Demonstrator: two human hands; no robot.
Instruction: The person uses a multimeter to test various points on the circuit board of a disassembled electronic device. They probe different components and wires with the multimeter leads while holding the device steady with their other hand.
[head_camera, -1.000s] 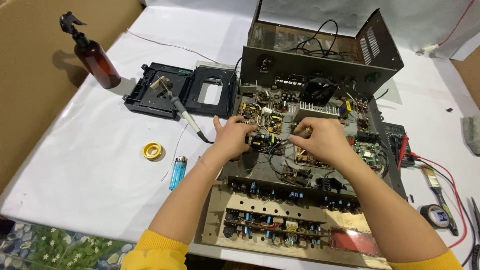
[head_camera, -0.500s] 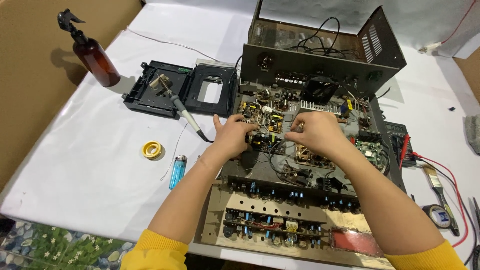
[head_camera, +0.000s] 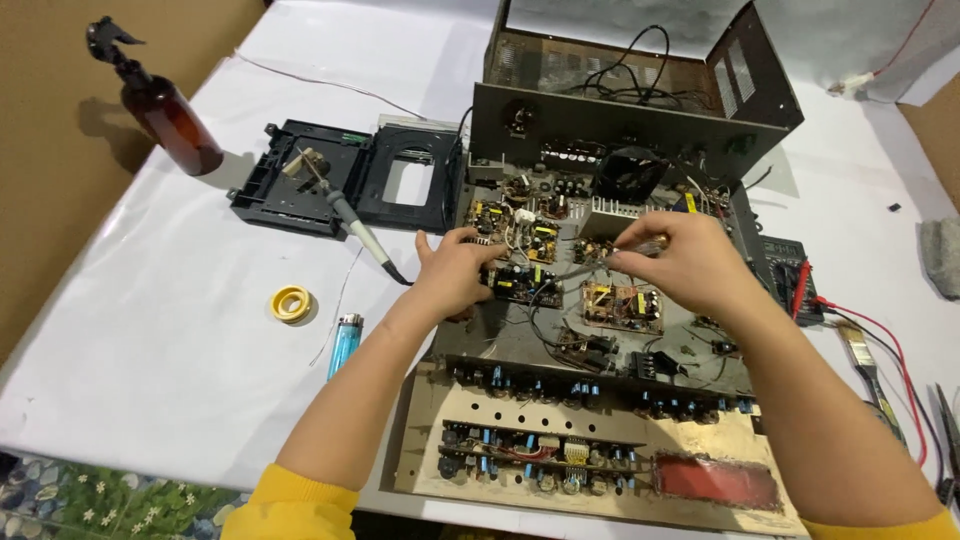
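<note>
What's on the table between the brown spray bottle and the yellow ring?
In the head view, bare white table lies between the bottle and the yellow ring; the black tray sits off to the side.

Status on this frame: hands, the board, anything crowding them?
Left hand grips small circuit board. Right hand holds thin tool, tip at the board. Loose wires crowd it.

Bare white table is lying open at the left of the frame, interrupted only by a yellow tape roll and blue lighter. Upper centre, the upright metal case is blocking passage; cables are crowding the right edge.
</note>
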